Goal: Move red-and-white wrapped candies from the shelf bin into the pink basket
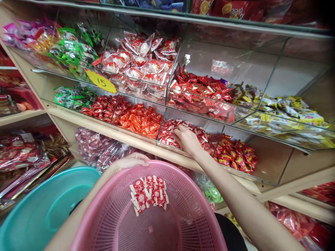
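A pink perforated plastic basket (167, 228) is tilted before me, with my left hand (133, 161) closed over its far rim. Inside, a cluster of red-and-white wrapped candies (149, 194) lies against the far wall. On the lower shelf, my right hand (186, 138) reaches into a clear compartment of matching wrapped candies (167, 135). Its fingers are curled and pinch among the candies; how many they hold is hidden.
A teal basin (78, 184) stands to the left. Glass dividers hold orange candies (142, 120) and red candies (235, 153) beside my right hand. A glass shelf above carries larger red packets (201, 94). A yellow tag (101, 81) reads 15.
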The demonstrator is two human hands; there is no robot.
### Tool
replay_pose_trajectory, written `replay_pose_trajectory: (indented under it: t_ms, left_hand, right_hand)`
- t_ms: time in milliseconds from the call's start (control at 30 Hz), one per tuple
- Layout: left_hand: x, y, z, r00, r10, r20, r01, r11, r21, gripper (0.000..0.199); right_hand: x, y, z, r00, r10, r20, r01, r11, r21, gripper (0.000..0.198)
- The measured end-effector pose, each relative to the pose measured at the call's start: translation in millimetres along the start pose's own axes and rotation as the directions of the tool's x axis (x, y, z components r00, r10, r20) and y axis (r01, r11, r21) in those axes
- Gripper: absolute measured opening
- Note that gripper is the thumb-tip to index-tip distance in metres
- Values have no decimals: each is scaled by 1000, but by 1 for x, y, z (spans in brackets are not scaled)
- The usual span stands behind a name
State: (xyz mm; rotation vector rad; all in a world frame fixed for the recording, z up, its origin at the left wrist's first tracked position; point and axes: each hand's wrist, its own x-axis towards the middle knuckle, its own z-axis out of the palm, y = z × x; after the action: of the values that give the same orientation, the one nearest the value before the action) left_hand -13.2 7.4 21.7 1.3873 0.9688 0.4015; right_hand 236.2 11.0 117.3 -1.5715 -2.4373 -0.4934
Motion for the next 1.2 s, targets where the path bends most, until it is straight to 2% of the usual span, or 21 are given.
replay_pose_trajectory:
  t_ms: [100, 167, 233, 300, 367, 433, 567, 667, 800, 1200]
  left_hand:
    - [1, -2, -2, 998, 25, 58, -24, 999, -22, 33]
    - [2, -6, -4, 998, 30, 46, -28, 999, -47, 35]
    - [3, -10, -5, 998, 31, 49, -28, 998, -62, 37]
    - [4, -11, -4, 997, 38, 62, -34, 997, -68, 37]
    - [3, -9, -3, 997, 40, 61, -37, 998, -52, 33]
    - [2, -4, 0, 999, 36, 41, -36, 999, -16, 29]
    - [0, 4, 2, 998, 19, 52, -20, 999, 30, 28]
    - [0, 3, 2, 998, 19, 59, -20, 1000, 21, 28]
    - [0, 1, 1, 998, 20, 61, -20, 1000, -2, 28]
    - [-1, 4, 2, 996, -15, 85, 16, 1000, -11, 34]
  right_hand:
    - [-10, 4, -2, 996, -2, -92, 5, 1000, 24, 26]
    - [-22, 5, -5, 981, -15, -194, 28, 997, 68, 27]
    - [-38, 2, -8, 958, -31, -286, 70, 989, 127, 25]
    - [-58, -6, -8, 946, -62, -319, 125, 975, 182, 24]
    - [-81, -18, -2, 953, -141, -269, 201, 956, 212, 21]
    - [-102, -29, 10, 949, -274, -158, 303, 931, 204, 20]
    - [-128, -46, 36, 891, -442, 105, 425, 892, 151, 16]
    - [-132, -53, 48, 841, -497, 213, 477, 868, 140, 12]
    - [-129, -59, 54, 810, -532, 248, 514, 846, 138, 13]
    - [-130, -68, 63, 818, -518, 250, 492, 855, 164, 16]
